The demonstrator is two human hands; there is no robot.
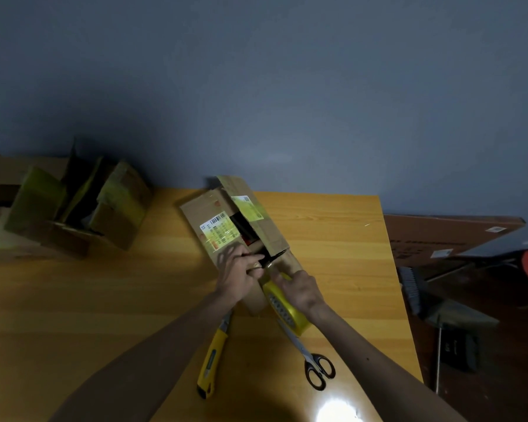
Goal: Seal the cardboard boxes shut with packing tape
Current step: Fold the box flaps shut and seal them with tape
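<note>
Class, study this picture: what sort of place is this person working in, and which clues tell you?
Probably a home room used for packing parcels: a wooden table against a plain wall, opened cardboard boxes, and a broom beside the table.

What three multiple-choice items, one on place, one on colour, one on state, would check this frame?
1. Where are the scissors? A on the table beside the tape roll; B on the floor; C on the wall.
2. What colour is the utility knife? A red; B yellow; C blue.
3. How are the centre box's top flaps? A taped flat; B partly open; C cut off.
Key: 1 A, they lie on the wood; 2 B, its body is yellow; 3 B, a dark gap shows between the flaps.
</note>
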